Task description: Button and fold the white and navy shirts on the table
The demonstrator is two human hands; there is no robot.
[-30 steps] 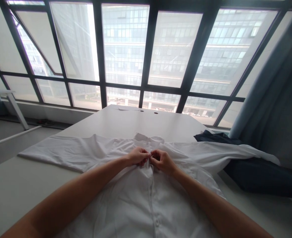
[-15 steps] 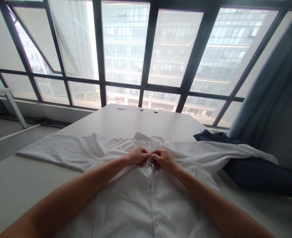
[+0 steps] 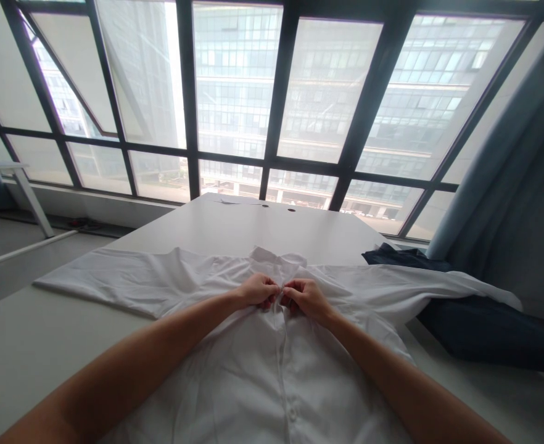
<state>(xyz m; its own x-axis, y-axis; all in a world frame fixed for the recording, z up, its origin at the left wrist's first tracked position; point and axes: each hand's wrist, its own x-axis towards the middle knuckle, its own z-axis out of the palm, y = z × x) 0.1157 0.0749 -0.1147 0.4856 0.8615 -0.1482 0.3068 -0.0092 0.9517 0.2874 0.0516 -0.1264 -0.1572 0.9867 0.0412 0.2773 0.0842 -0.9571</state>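
White shirt point(image 3: 253, 370) lies flat on the table point(image 3: 253, 231) — left hand point(image 3: 257, 290) and right hand point(image 3: 305, 297) both pinch its placket.

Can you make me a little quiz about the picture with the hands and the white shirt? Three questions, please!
1. True or false: the white shirt hangs on a hanger.
2. Where do the left hand and the right hand pinch the shirt? A) at the end of an arm of the shirt B) at the front opening, just below the collar C) at the bottom hem
3. Fill in: the dark cloth under the sleeve on the picture's right is coloured ___.
Key: 1 false, it lies spread on the table. 2 B. 3 blue.
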